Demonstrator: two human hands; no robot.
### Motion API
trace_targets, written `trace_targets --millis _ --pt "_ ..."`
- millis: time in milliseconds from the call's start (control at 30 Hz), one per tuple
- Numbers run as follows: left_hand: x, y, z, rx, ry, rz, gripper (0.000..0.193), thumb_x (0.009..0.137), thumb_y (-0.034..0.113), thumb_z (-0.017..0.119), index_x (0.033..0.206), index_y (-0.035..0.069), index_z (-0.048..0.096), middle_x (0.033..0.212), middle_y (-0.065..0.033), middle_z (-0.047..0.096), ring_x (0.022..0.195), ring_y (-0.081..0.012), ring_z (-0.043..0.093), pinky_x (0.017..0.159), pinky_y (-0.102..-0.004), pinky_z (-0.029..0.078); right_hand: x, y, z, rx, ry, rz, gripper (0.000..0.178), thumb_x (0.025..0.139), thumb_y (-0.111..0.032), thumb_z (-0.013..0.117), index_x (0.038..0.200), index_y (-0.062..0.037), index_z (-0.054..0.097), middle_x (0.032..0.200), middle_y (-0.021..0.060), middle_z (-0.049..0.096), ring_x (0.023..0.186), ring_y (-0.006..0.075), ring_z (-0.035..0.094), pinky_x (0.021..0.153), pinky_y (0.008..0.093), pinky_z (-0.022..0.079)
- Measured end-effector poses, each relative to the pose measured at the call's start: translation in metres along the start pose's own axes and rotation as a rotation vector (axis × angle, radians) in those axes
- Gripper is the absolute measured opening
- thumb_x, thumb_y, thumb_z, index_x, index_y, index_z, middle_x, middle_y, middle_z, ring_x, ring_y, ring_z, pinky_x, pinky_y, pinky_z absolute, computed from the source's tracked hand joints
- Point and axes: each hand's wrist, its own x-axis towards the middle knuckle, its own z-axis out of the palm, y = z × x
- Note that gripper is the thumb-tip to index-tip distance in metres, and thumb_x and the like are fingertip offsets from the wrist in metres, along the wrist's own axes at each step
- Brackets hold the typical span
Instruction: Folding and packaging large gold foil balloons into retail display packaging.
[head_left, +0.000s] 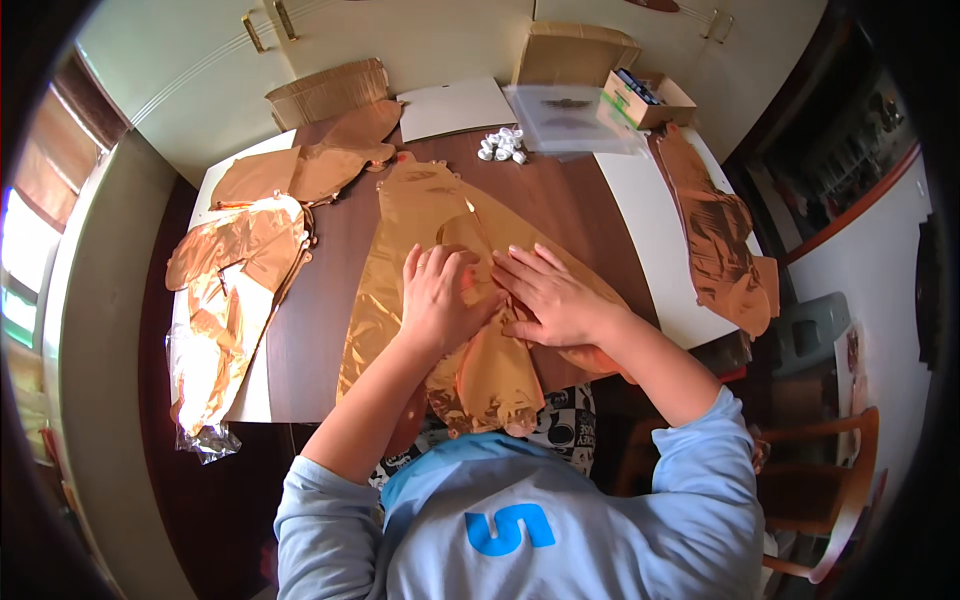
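Both hands press flat on a rose-gold foil balloon (450, 290) that lies deflated on the dark wooden counter (330, 300). The left hand (440, 300) and the right hand (555, 300) sit side by side, nearly touching. Their fingers (520, 262) are spread wide and flat, palms down, gripping nothing.

To smooth it well, I would keep the palms low and sweep outward from where the fingertips meet, so that creases run toward the edges rather than bunch beneath the hands.

The balloon's long axis runs from the far side of the counter, beyond the fingertips, back toward the person. Its near end hangs over the counter edge below the wrists, and the far end points toward a cluster of small white caps (503, 146).

Left of the left hand lies a heap of more foil balloons (235, 290); right of the right hand, well apart, another foil piece (720, 240).
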Motion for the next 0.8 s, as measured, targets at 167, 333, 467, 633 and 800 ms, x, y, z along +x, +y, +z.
trace_targets --millis 167,333,467,633,800 --pt "-0.032 -0.023 -0.052 0.047 -0.063 -0.125 0.049 0.081 0.033 0.074 0.117 0.005 0.059 0.124 -0.0150 0.057 0.122 -0.0340 0.051 0.111 -0.0517 0.031 -0.003 -0.004 -0.002 -0.013 0.010 0.013 0.079 0.089 -0.052 0.061 0.147 -0.0026 0.039 0.156 0.0163 0.032 0.145 0.0345 0.028 0.119 0.0490 0.019" --pt "-0.079 -0.049 -0.079 0.100 -0.180 -0.092 0.058 0.082 0.036 0.071 0.128 0.005 0.056 0.136 -0.0179 0.051 0.134 -0.0358 0.043 0.114 -0.0533 0.027 -0.005 -0.002 -0.005 -0.028 0.028 0.006 0.078 0.090 -0.051 0.060 0.147 -0.0023 0.038 0.155 0.0170 0.034 0.144 0.0349 0.030 0.118 0.0479 0.022" --pt "-0.081 -0.057 -0.088 0.093 -0.278 -0.035 0.063 0.082 0.037 0.071 0.133 0.005 0.054 0.141 -0.0187 0.048 0.139 -0.0371 0.038 0.115 -0.0542 0.025 -0.008 -0.011 -0.006 -0.042 0.024 0.020 0.077 0.090 -0.049 0.060 0.147 -0.0017 0.038 0.154 0.0180 0.035 0.142 0.0359 0.031 0.118 0.0473 0.023" --pt "-0.069 -0.052 -0.093 0.129 -0.299 0.053 0.060 0.084 0.036 0.069 0.133 0.004 0.054 0.142 -0.0188 0.048 0.139 -0.0370 0.038 0.116 -0.0536 0.024 -0.008 -0.017 -0.006 -0.087 0.044 0.012 0.077 0.090 -0.049 0.061 0.146 -0.0010 0.039 0.153 0.0188 0.036 0.140 0.0368 0.033 0.116 0.0475 0.025" --pt "-0.055 -0.043 -0.072 0.080 -0.337 0.097 0.065 0.082 0.036 0.069 0.137 0.006 0.051 0.146 -0.0175 0.046 0.140 -0.0368 0.037 0.117 -0.0525 0.025 -0.004 -0.021 -0.006 -0.030 0.006 0.062 0.078 0.092 -0.050 0.057 0.148 0.0000 0.037 0.157 0.0189 0.029 0.143 0.0379 0.028 0.118 0.0481 0.022"
